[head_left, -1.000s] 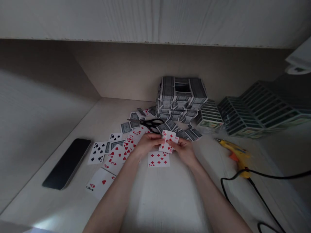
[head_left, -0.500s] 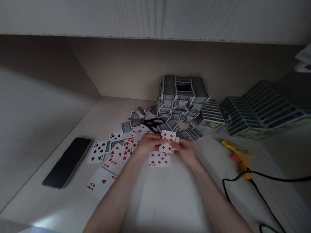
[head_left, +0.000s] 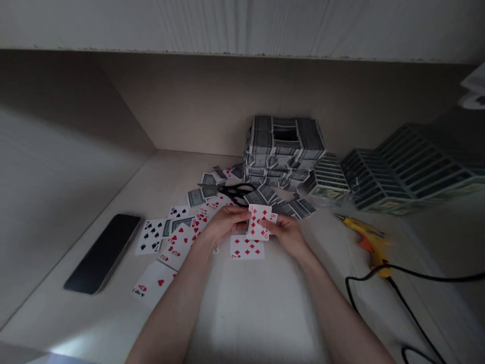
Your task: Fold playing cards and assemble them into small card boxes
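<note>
Between my hands is a nine of diamonds [head_left: 258, 227], face up, with an eight [head_left: 273, 218] sticking out crosswise behind it. My right hand [head_left: 288, 233] pinches these playing cards, its thumb on the nine's face. My left hand [head_left: 226, 222] is closed at their left side, the thumb by the nine's edge and the other fingers partly hidden. Just below them a seven of diamonds [head_left: 247, 247] lies sideways on the surface. Left of my left hand spread overlapping heart cards [head_left: 180, 240], with an ace of hearts [head_left: 153, 283] nearest me.
Black-handled scissors [head_left: 235, 191] lie among face-down cards [head_left: 299, 206]. Behind stands a box built of folded cards [head_left: 286, 151]. A phone [head_left: 104, 253] lies at left, near a seven of spades [head_left: 149, 236]. At right are a yellow glue gun [head_left: 367, 240] with black cord and green stacks [head_left: 382, 182].
My left thumb has slid off the nine's face to its left edge, uncovering more of the card. The view has shifted slightly.
</note>
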The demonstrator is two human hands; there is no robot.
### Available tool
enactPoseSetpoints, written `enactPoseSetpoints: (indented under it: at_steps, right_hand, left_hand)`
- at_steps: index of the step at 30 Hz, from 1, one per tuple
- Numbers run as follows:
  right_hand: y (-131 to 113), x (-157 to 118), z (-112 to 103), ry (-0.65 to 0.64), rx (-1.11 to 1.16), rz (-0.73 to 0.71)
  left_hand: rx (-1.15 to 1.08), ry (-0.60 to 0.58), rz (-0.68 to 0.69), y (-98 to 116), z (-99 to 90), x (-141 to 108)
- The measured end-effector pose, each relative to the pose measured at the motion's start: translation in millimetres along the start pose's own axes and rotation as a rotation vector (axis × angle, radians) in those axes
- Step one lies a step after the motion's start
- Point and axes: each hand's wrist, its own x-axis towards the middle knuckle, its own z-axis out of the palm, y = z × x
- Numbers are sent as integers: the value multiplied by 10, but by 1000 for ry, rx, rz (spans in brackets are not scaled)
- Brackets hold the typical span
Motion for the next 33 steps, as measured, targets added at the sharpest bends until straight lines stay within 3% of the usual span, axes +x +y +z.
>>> enactPoseSetpoints:
  at_steps: [18, 22, 27, 30, 33]
  right_hand:
    - [27, -3, -1, -18, -27, 0]
    - [28, 6, 11, -6, -23, 2]
    - [-4, 12, 13, 21, 40, 10]
    - [-28, 5, 10, 23, 79, 2]
    - [-24, 6, -1, 25, 57, -12]
  left_hand:
    - [193, 243, 173, -75, 139, -5]
    - [363, 282, 290, -166, 156, 45]
    - [676, 450, 528, -277, 291, 18]
    - [826, 545, 528, -293, 365, -39]
    - [925, 557, 498, -290, 384, -68]
